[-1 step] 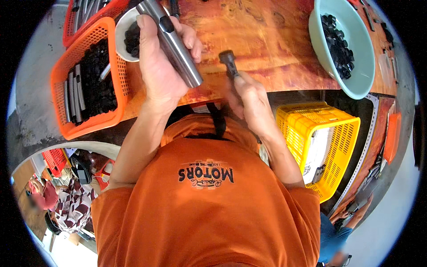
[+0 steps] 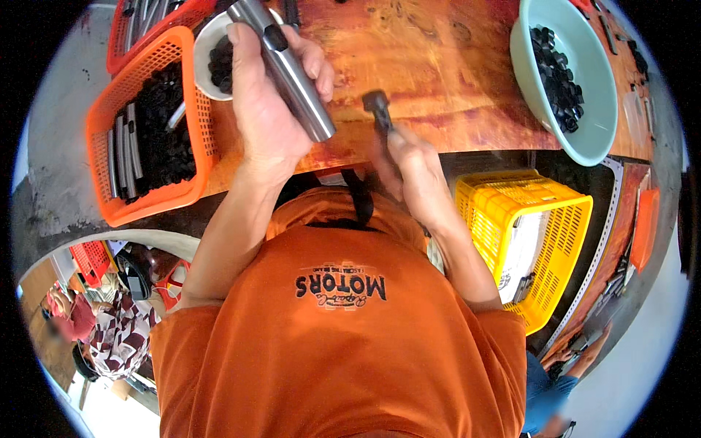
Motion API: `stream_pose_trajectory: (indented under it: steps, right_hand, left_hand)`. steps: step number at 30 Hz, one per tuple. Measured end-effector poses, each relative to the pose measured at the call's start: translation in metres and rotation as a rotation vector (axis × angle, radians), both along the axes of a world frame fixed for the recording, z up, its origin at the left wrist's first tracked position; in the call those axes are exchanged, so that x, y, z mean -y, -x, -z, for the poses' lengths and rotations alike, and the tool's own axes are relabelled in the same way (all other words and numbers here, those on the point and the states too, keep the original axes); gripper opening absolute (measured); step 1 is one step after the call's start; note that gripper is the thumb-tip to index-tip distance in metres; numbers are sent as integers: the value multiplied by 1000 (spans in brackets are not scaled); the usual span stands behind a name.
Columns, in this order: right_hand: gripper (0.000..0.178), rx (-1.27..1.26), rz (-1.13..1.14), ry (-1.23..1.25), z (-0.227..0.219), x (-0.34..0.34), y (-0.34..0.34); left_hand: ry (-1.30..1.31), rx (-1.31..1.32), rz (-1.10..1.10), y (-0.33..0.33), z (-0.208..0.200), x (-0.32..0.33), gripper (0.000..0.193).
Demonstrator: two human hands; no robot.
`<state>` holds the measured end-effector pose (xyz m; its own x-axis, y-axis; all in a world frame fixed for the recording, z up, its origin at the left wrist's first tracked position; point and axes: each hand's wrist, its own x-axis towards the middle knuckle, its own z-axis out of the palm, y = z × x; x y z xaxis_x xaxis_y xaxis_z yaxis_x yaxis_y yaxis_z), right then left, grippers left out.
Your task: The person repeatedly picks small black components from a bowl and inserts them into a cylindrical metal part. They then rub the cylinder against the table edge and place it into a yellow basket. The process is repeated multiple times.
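Observation:
A shiny steel tube (image 2: 303,91) with a dark slot in its side lies slanted across my left palm. My left hand (image 2: 264,109) curls its fingers and thumb around it, above the table's front edge. To the right, my right hand (image 2: 418,164) grips a dark hammer-like tool (image 2: 381,113) with a blocky head pointing up and away. The tool's lower part is hidden in the fist, and it is slightly blurred. The tool and the tube are apart. Behind my left hand, a white bowl (image 2: 208,69) of small black pieces is partly covered.
An orange basket (image 2: 109,201) of black parts and metal tubes stands at the left, with a red basket (image 2: 115,44) beyond. A pale blue basin (image 2: 600,109) of black pieces sits at the right on the wooden table (image 2: 438,80). Below it is a yellow crate (image 2: 537,193). Other people are at both lower sides.
The tool in my right hand has dipped slightly toward me. My left hand still holds the tube; the whole view has shifted a little.

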<state>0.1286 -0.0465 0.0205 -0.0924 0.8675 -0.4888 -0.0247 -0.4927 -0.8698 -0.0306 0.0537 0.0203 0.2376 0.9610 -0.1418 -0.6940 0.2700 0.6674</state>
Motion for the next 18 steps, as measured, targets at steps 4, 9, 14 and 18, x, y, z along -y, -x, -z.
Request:
stream_pose_trajectory:
  steps: [4,9,14,18]
  right_hand:
    - [28,117,-175,-169,14,24,12]
    - [29,-17,-210,-46,4,17,13]
    - [31,-104,-205,2,0,11,16]
    - [31,-137,-211,19,3,11,18]
  left_hand:
    - [27,-72,-71,-3,2,-9,43]
    - [172,-13,-75,-10,2,-1,47]
    - [187,-19,-59,-17,-2,12,56]
    - [157,-13,-71,-16,2,14,59]
